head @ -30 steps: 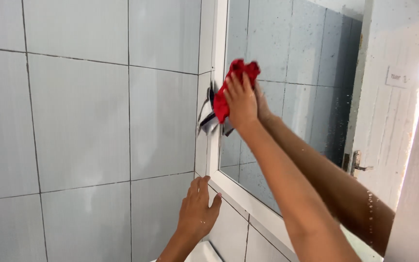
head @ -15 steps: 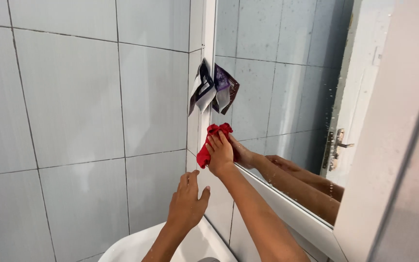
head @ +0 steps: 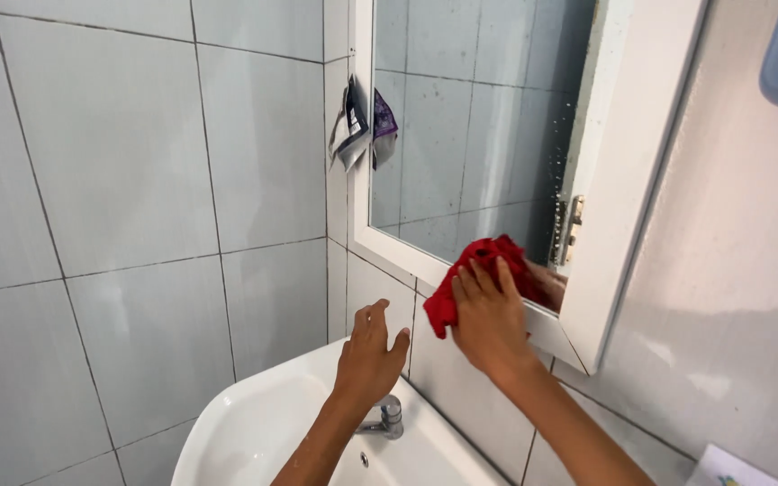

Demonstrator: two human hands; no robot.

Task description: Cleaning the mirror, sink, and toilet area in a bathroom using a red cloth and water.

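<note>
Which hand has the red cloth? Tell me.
The right hand: it presses the red cloth against the mirror's lower edge. The left hand is empty, fingers spread, above the tap.

Right hand (head: 490,319) is pressing a crumpled red cloth (head: 479,279) against the bottom edge of a white-framed wall mirror (head: 470,117), right where glass meets frame. Left hand (head: 369,351) hangs open with fingers spread, just off the grey tiled wall (head: 137,180), holding nothing. Under it sits a white ceramic corner sink (head: 254,423) with a small chrome tap (head: 389,417). A few little foil sachets (head: 351,126) are tucked into the mirror's left edge, reflected in the glass.
</note>
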